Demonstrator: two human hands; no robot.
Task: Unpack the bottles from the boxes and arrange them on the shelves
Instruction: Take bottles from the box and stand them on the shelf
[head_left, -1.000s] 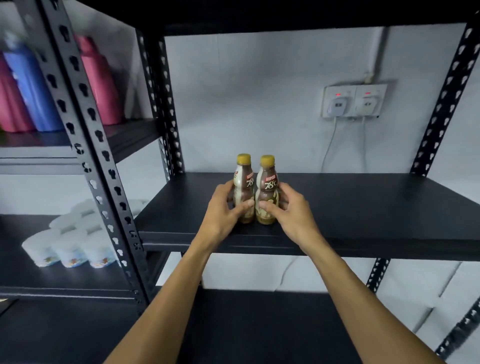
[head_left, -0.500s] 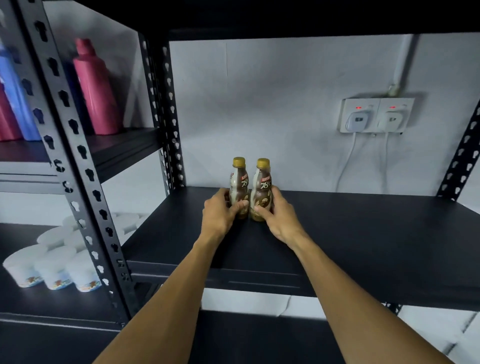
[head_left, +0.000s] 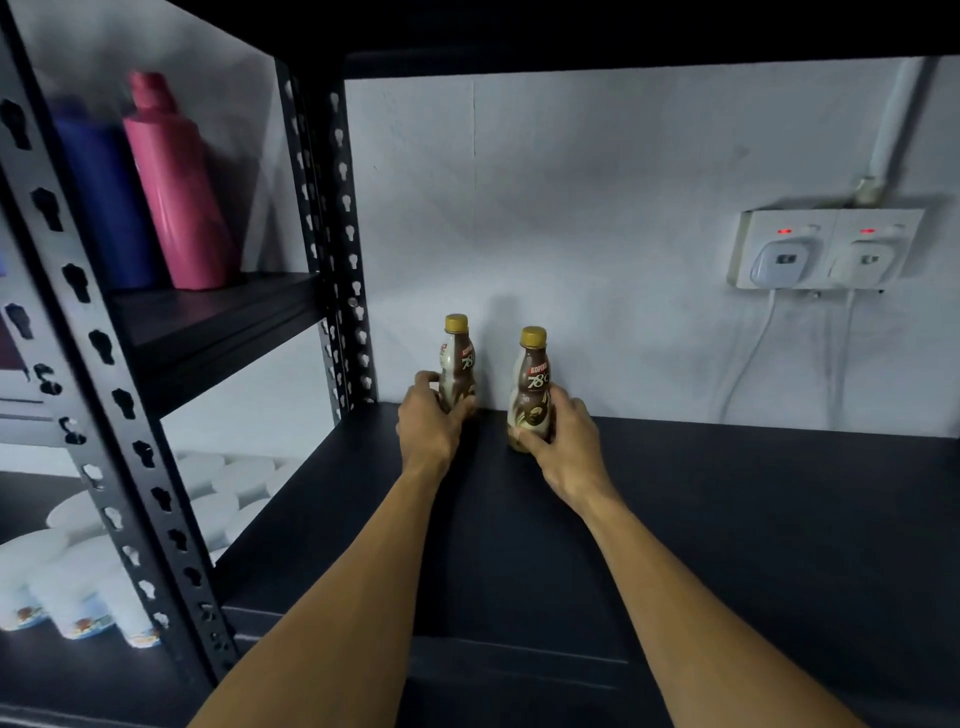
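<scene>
L hand (head_left: 434, 423) wraps the lower half of the L bottle (head_left: 457, 356). Its thumb is on the side facing the other hand, and its fingers curl round the far side, mostly hidden behind the bottle. R hand (head_left: 563, 434) grips the R bottle (head_left: 531, 382) low down, thumb across the front near the base. Its fingers go round the outer side & back, w/ only the knuckles showing. Both grips are snug on the bottles.

Both bottles are upright, gold caps above the hands, brown/cream labels w/ "78" readable; the smaller print is too fine to read. There's a gap btwn the two, not touching. The L bottle's base is covered by the hand, so can't tell if it's down on the black shelf (head_left: 727, 519). The R bottle's bottom edge shows under the thumb, approx at shelf level, but contact is unclear in the dark. The L bottle is further back than the R grip, close to the wall & the rear perforated post (head_left: 353, 312).

Out past the R hand, on the wall, is a double socket (head_left: 826, 249) w/ two plugs & red lights. Its cables (head_left: 748, 358) drop behind the shelf's back edge. Out past the L hand, on the next rack, are a pink bottle (head_left: 174, 197) & a blue bottle (head_left: 101, 197), both blurred. The blue one is partly cut by the front post (head_left: 119, 415). Below them are white tubs (head_left: 67, 587), blurred & cut off at the frame edge. Both forearms run out at the bottom.
</scene>
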